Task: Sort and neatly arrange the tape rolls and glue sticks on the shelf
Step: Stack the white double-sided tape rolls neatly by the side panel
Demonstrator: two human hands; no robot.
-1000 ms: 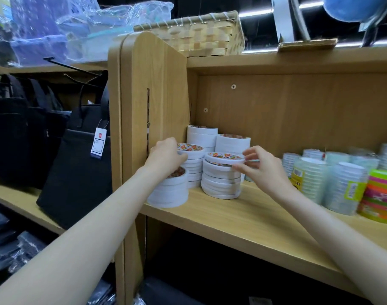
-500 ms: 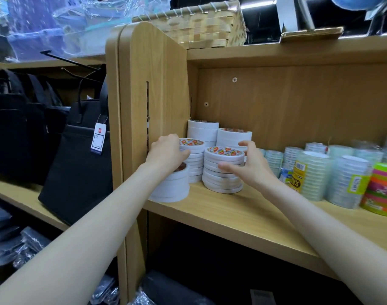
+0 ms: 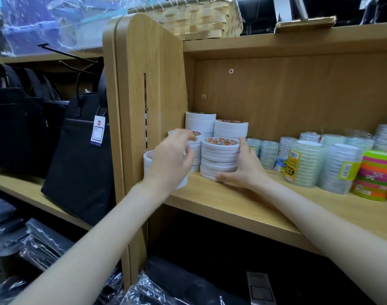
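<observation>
Several stacks of white tape rolls stand at the left end of the wooden shelf [image 3: 232, 205]. My right hand [image 3: 245, 170] grips the front middle stack of white tape rolls [image 3: 219, 157], thumb at its base and fingers round its right side. My left hand [image 3: 170, 159] is blurred and hovers with loosely spread fingers in front of the front-left stack [image 3: 147, 160], holding nothing. It hides part of that stack and of the one behind it [image 3: 196, 148]. Two taller white stacks [image 3: 200, 123] [image 3: 231, 128] stand against the back panel.
Clear tape stacks [image 3: 305, 161] and a stack of coloured rolls [image 3: 377, 175] fill the shelf's right side. The upright side panel [image 3: 148, 84] bounds the left end. Black bags [image 3: 78, 155] hang further left, and a woven basket [image 3: 199, 16] sits on top.
My left hand has come off the front-left stack and moved up and right. My right hand has slid down and now wraps the middle stack's right side and base.
</observation>
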